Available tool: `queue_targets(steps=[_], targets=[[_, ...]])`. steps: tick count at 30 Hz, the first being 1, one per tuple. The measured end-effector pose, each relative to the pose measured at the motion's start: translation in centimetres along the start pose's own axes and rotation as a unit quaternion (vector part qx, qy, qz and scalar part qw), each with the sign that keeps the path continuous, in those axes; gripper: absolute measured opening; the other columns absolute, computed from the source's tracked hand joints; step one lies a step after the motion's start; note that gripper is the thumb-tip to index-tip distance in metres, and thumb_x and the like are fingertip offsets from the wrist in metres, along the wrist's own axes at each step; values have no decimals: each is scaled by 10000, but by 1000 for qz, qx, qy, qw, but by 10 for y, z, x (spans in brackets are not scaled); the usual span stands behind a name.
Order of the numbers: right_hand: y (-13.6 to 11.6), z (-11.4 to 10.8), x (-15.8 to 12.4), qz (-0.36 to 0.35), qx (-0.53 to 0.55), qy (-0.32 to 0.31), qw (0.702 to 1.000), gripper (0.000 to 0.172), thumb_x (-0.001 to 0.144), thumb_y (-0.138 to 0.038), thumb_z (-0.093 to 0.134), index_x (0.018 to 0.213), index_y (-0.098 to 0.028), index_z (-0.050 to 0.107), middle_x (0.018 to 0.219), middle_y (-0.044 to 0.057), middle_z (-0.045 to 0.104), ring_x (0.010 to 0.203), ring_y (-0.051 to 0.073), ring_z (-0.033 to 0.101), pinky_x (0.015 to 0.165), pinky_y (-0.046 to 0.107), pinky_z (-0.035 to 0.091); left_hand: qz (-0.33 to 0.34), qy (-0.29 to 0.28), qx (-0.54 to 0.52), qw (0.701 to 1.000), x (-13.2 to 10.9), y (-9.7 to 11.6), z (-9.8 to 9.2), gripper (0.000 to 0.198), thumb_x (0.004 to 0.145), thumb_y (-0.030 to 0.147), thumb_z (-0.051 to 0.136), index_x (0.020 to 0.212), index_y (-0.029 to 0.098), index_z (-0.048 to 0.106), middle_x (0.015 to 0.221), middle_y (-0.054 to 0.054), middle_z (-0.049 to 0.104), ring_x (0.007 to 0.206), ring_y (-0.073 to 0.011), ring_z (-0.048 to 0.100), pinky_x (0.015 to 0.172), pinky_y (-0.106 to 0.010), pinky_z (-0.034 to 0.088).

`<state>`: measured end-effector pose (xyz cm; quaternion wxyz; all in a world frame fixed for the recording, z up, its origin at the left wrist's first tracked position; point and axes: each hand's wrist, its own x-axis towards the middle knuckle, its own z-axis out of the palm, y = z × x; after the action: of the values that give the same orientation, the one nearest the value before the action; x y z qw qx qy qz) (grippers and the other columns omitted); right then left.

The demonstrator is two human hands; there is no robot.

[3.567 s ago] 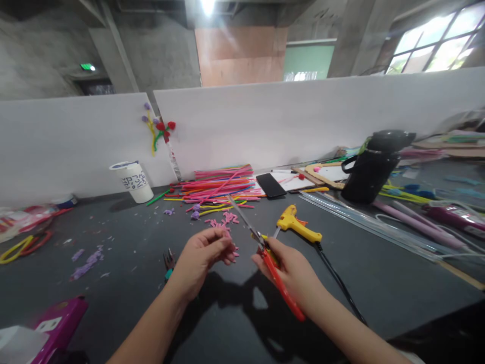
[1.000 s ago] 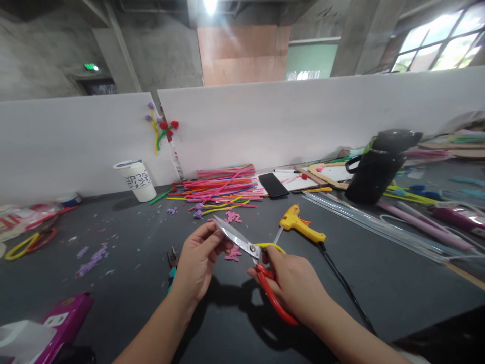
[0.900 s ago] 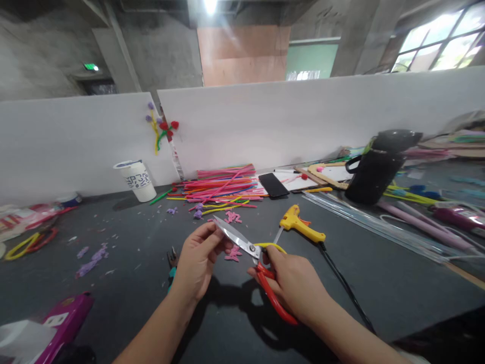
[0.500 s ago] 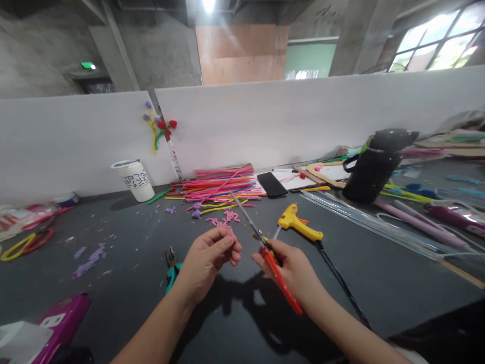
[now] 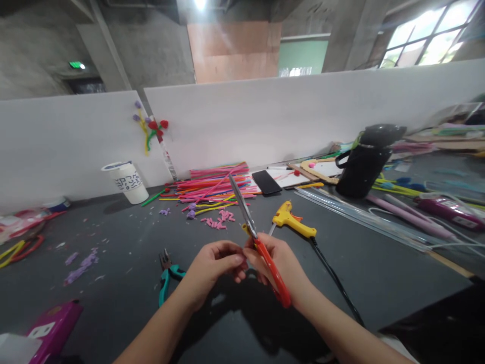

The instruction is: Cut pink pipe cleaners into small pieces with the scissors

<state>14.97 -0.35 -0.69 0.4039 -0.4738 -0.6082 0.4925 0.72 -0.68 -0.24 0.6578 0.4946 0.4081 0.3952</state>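
Toward the near edge of the tabletop point(image 5: 125, 290), the right hand point(image 5: 290, 264) grips scissors point(image 5: 270, 264), meeting the left hand point(image 5: 210, 265) — pinching what, I can't tell — seemingly positioning, any cut needing blades point(image 5: 242, 206) swung leftward.

The person's left hand point(image 5: 208, 270) was bare, with slender, tapering fingers; a short, rounded nail showed on the left thumb point(image 5: 232, 261). The right hand point(image 5: 291, 268) was likewise bare and of matching slim build. The left forearm point(image 5: 162, 319) was uncovered from wrist to the near edge of view, smooth and widening evenly. The right forearm point(image 5: 335, 323) was also uncovered. Near right, beside it, lay a pale, whitish patch point(image 5: 399, 348), apparently cloth; whether a sleeve could not be determined.
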Motion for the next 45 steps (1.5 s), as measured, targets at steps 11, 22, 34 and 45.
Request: queue_targets(steps=[11,22,34,45], targets=[[2,-10,-6,-107,-319,82,938,206,693,-403,512,706,-206,451,535,-42,491,469,102,404,465,207,282,97,127,-68,985,0,9,-10,44,662,175,606,673,153,570,595,11,589,523,-86,529,519,-195,413],[7,-11,-13,-131,-479,27,868,276,786,-428,395,834,-180,505,662,32,613,582,177,574,503,245,270,162,174,-116,964,-3,16,-10,20,660,140,602,677,150,602,631,26,578,556,-68,533,556,-181,433],[14,-12,-14,-136,-512,24,848,334,808,-472,348,816,-172,497,628,44,616,540,193,576,488,252,275,163,174,-127,963,-2,16,-12,33,671,129,597,698,149,599,632,26,586,552,-74,548,560,-188,437],[11,-13,-13,-113,-428,36,896,293,760,-482,431,676,-203,469,520,-13,528,450,123,462,446,222,237,135,155,-114,972,-4,17,-11,70,682,183,604,735,139,599,660,-6,610,547,-84,549,552,-199,438]])
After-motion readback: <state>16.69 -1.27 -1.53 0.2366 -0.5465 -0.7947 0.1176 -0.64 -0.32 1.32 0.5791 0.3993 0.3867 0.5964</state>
